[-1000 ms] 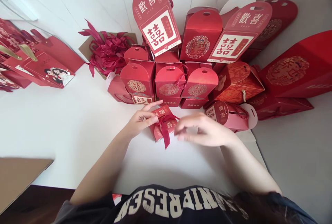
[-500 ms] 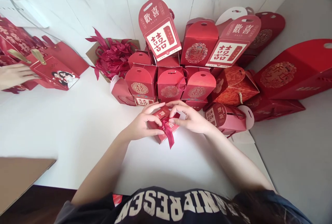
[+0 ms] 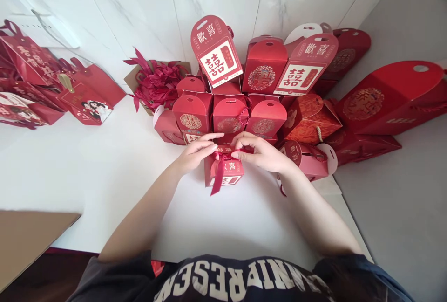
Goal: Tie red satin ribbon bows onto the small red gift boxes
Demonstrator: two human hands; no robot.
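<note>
A small red gift box with white and gold lettering stands on the white table in front of me. A dark red ribbon runs across its top, and one tail hangs down the front. My left hand pinches the ribbon at the box's upper left, its index finger stretched out above. From the right, my right hand grips the ribbon between thumb and curled fingers. Both hands partly cover the top of the box, so the knot or loop there is hard to make out.
Behind the hands stand stacked red gift boxes. A cardboard box of loose ribbons sits at back left. More red gift bags are far left, a brown cardboard sheet near left, and a tipped pink-red box right.
The small box has turned to face me more squarely, and its ribbon tail now hangs farther left. Another person's hand at the far left has gone from view.
</note>
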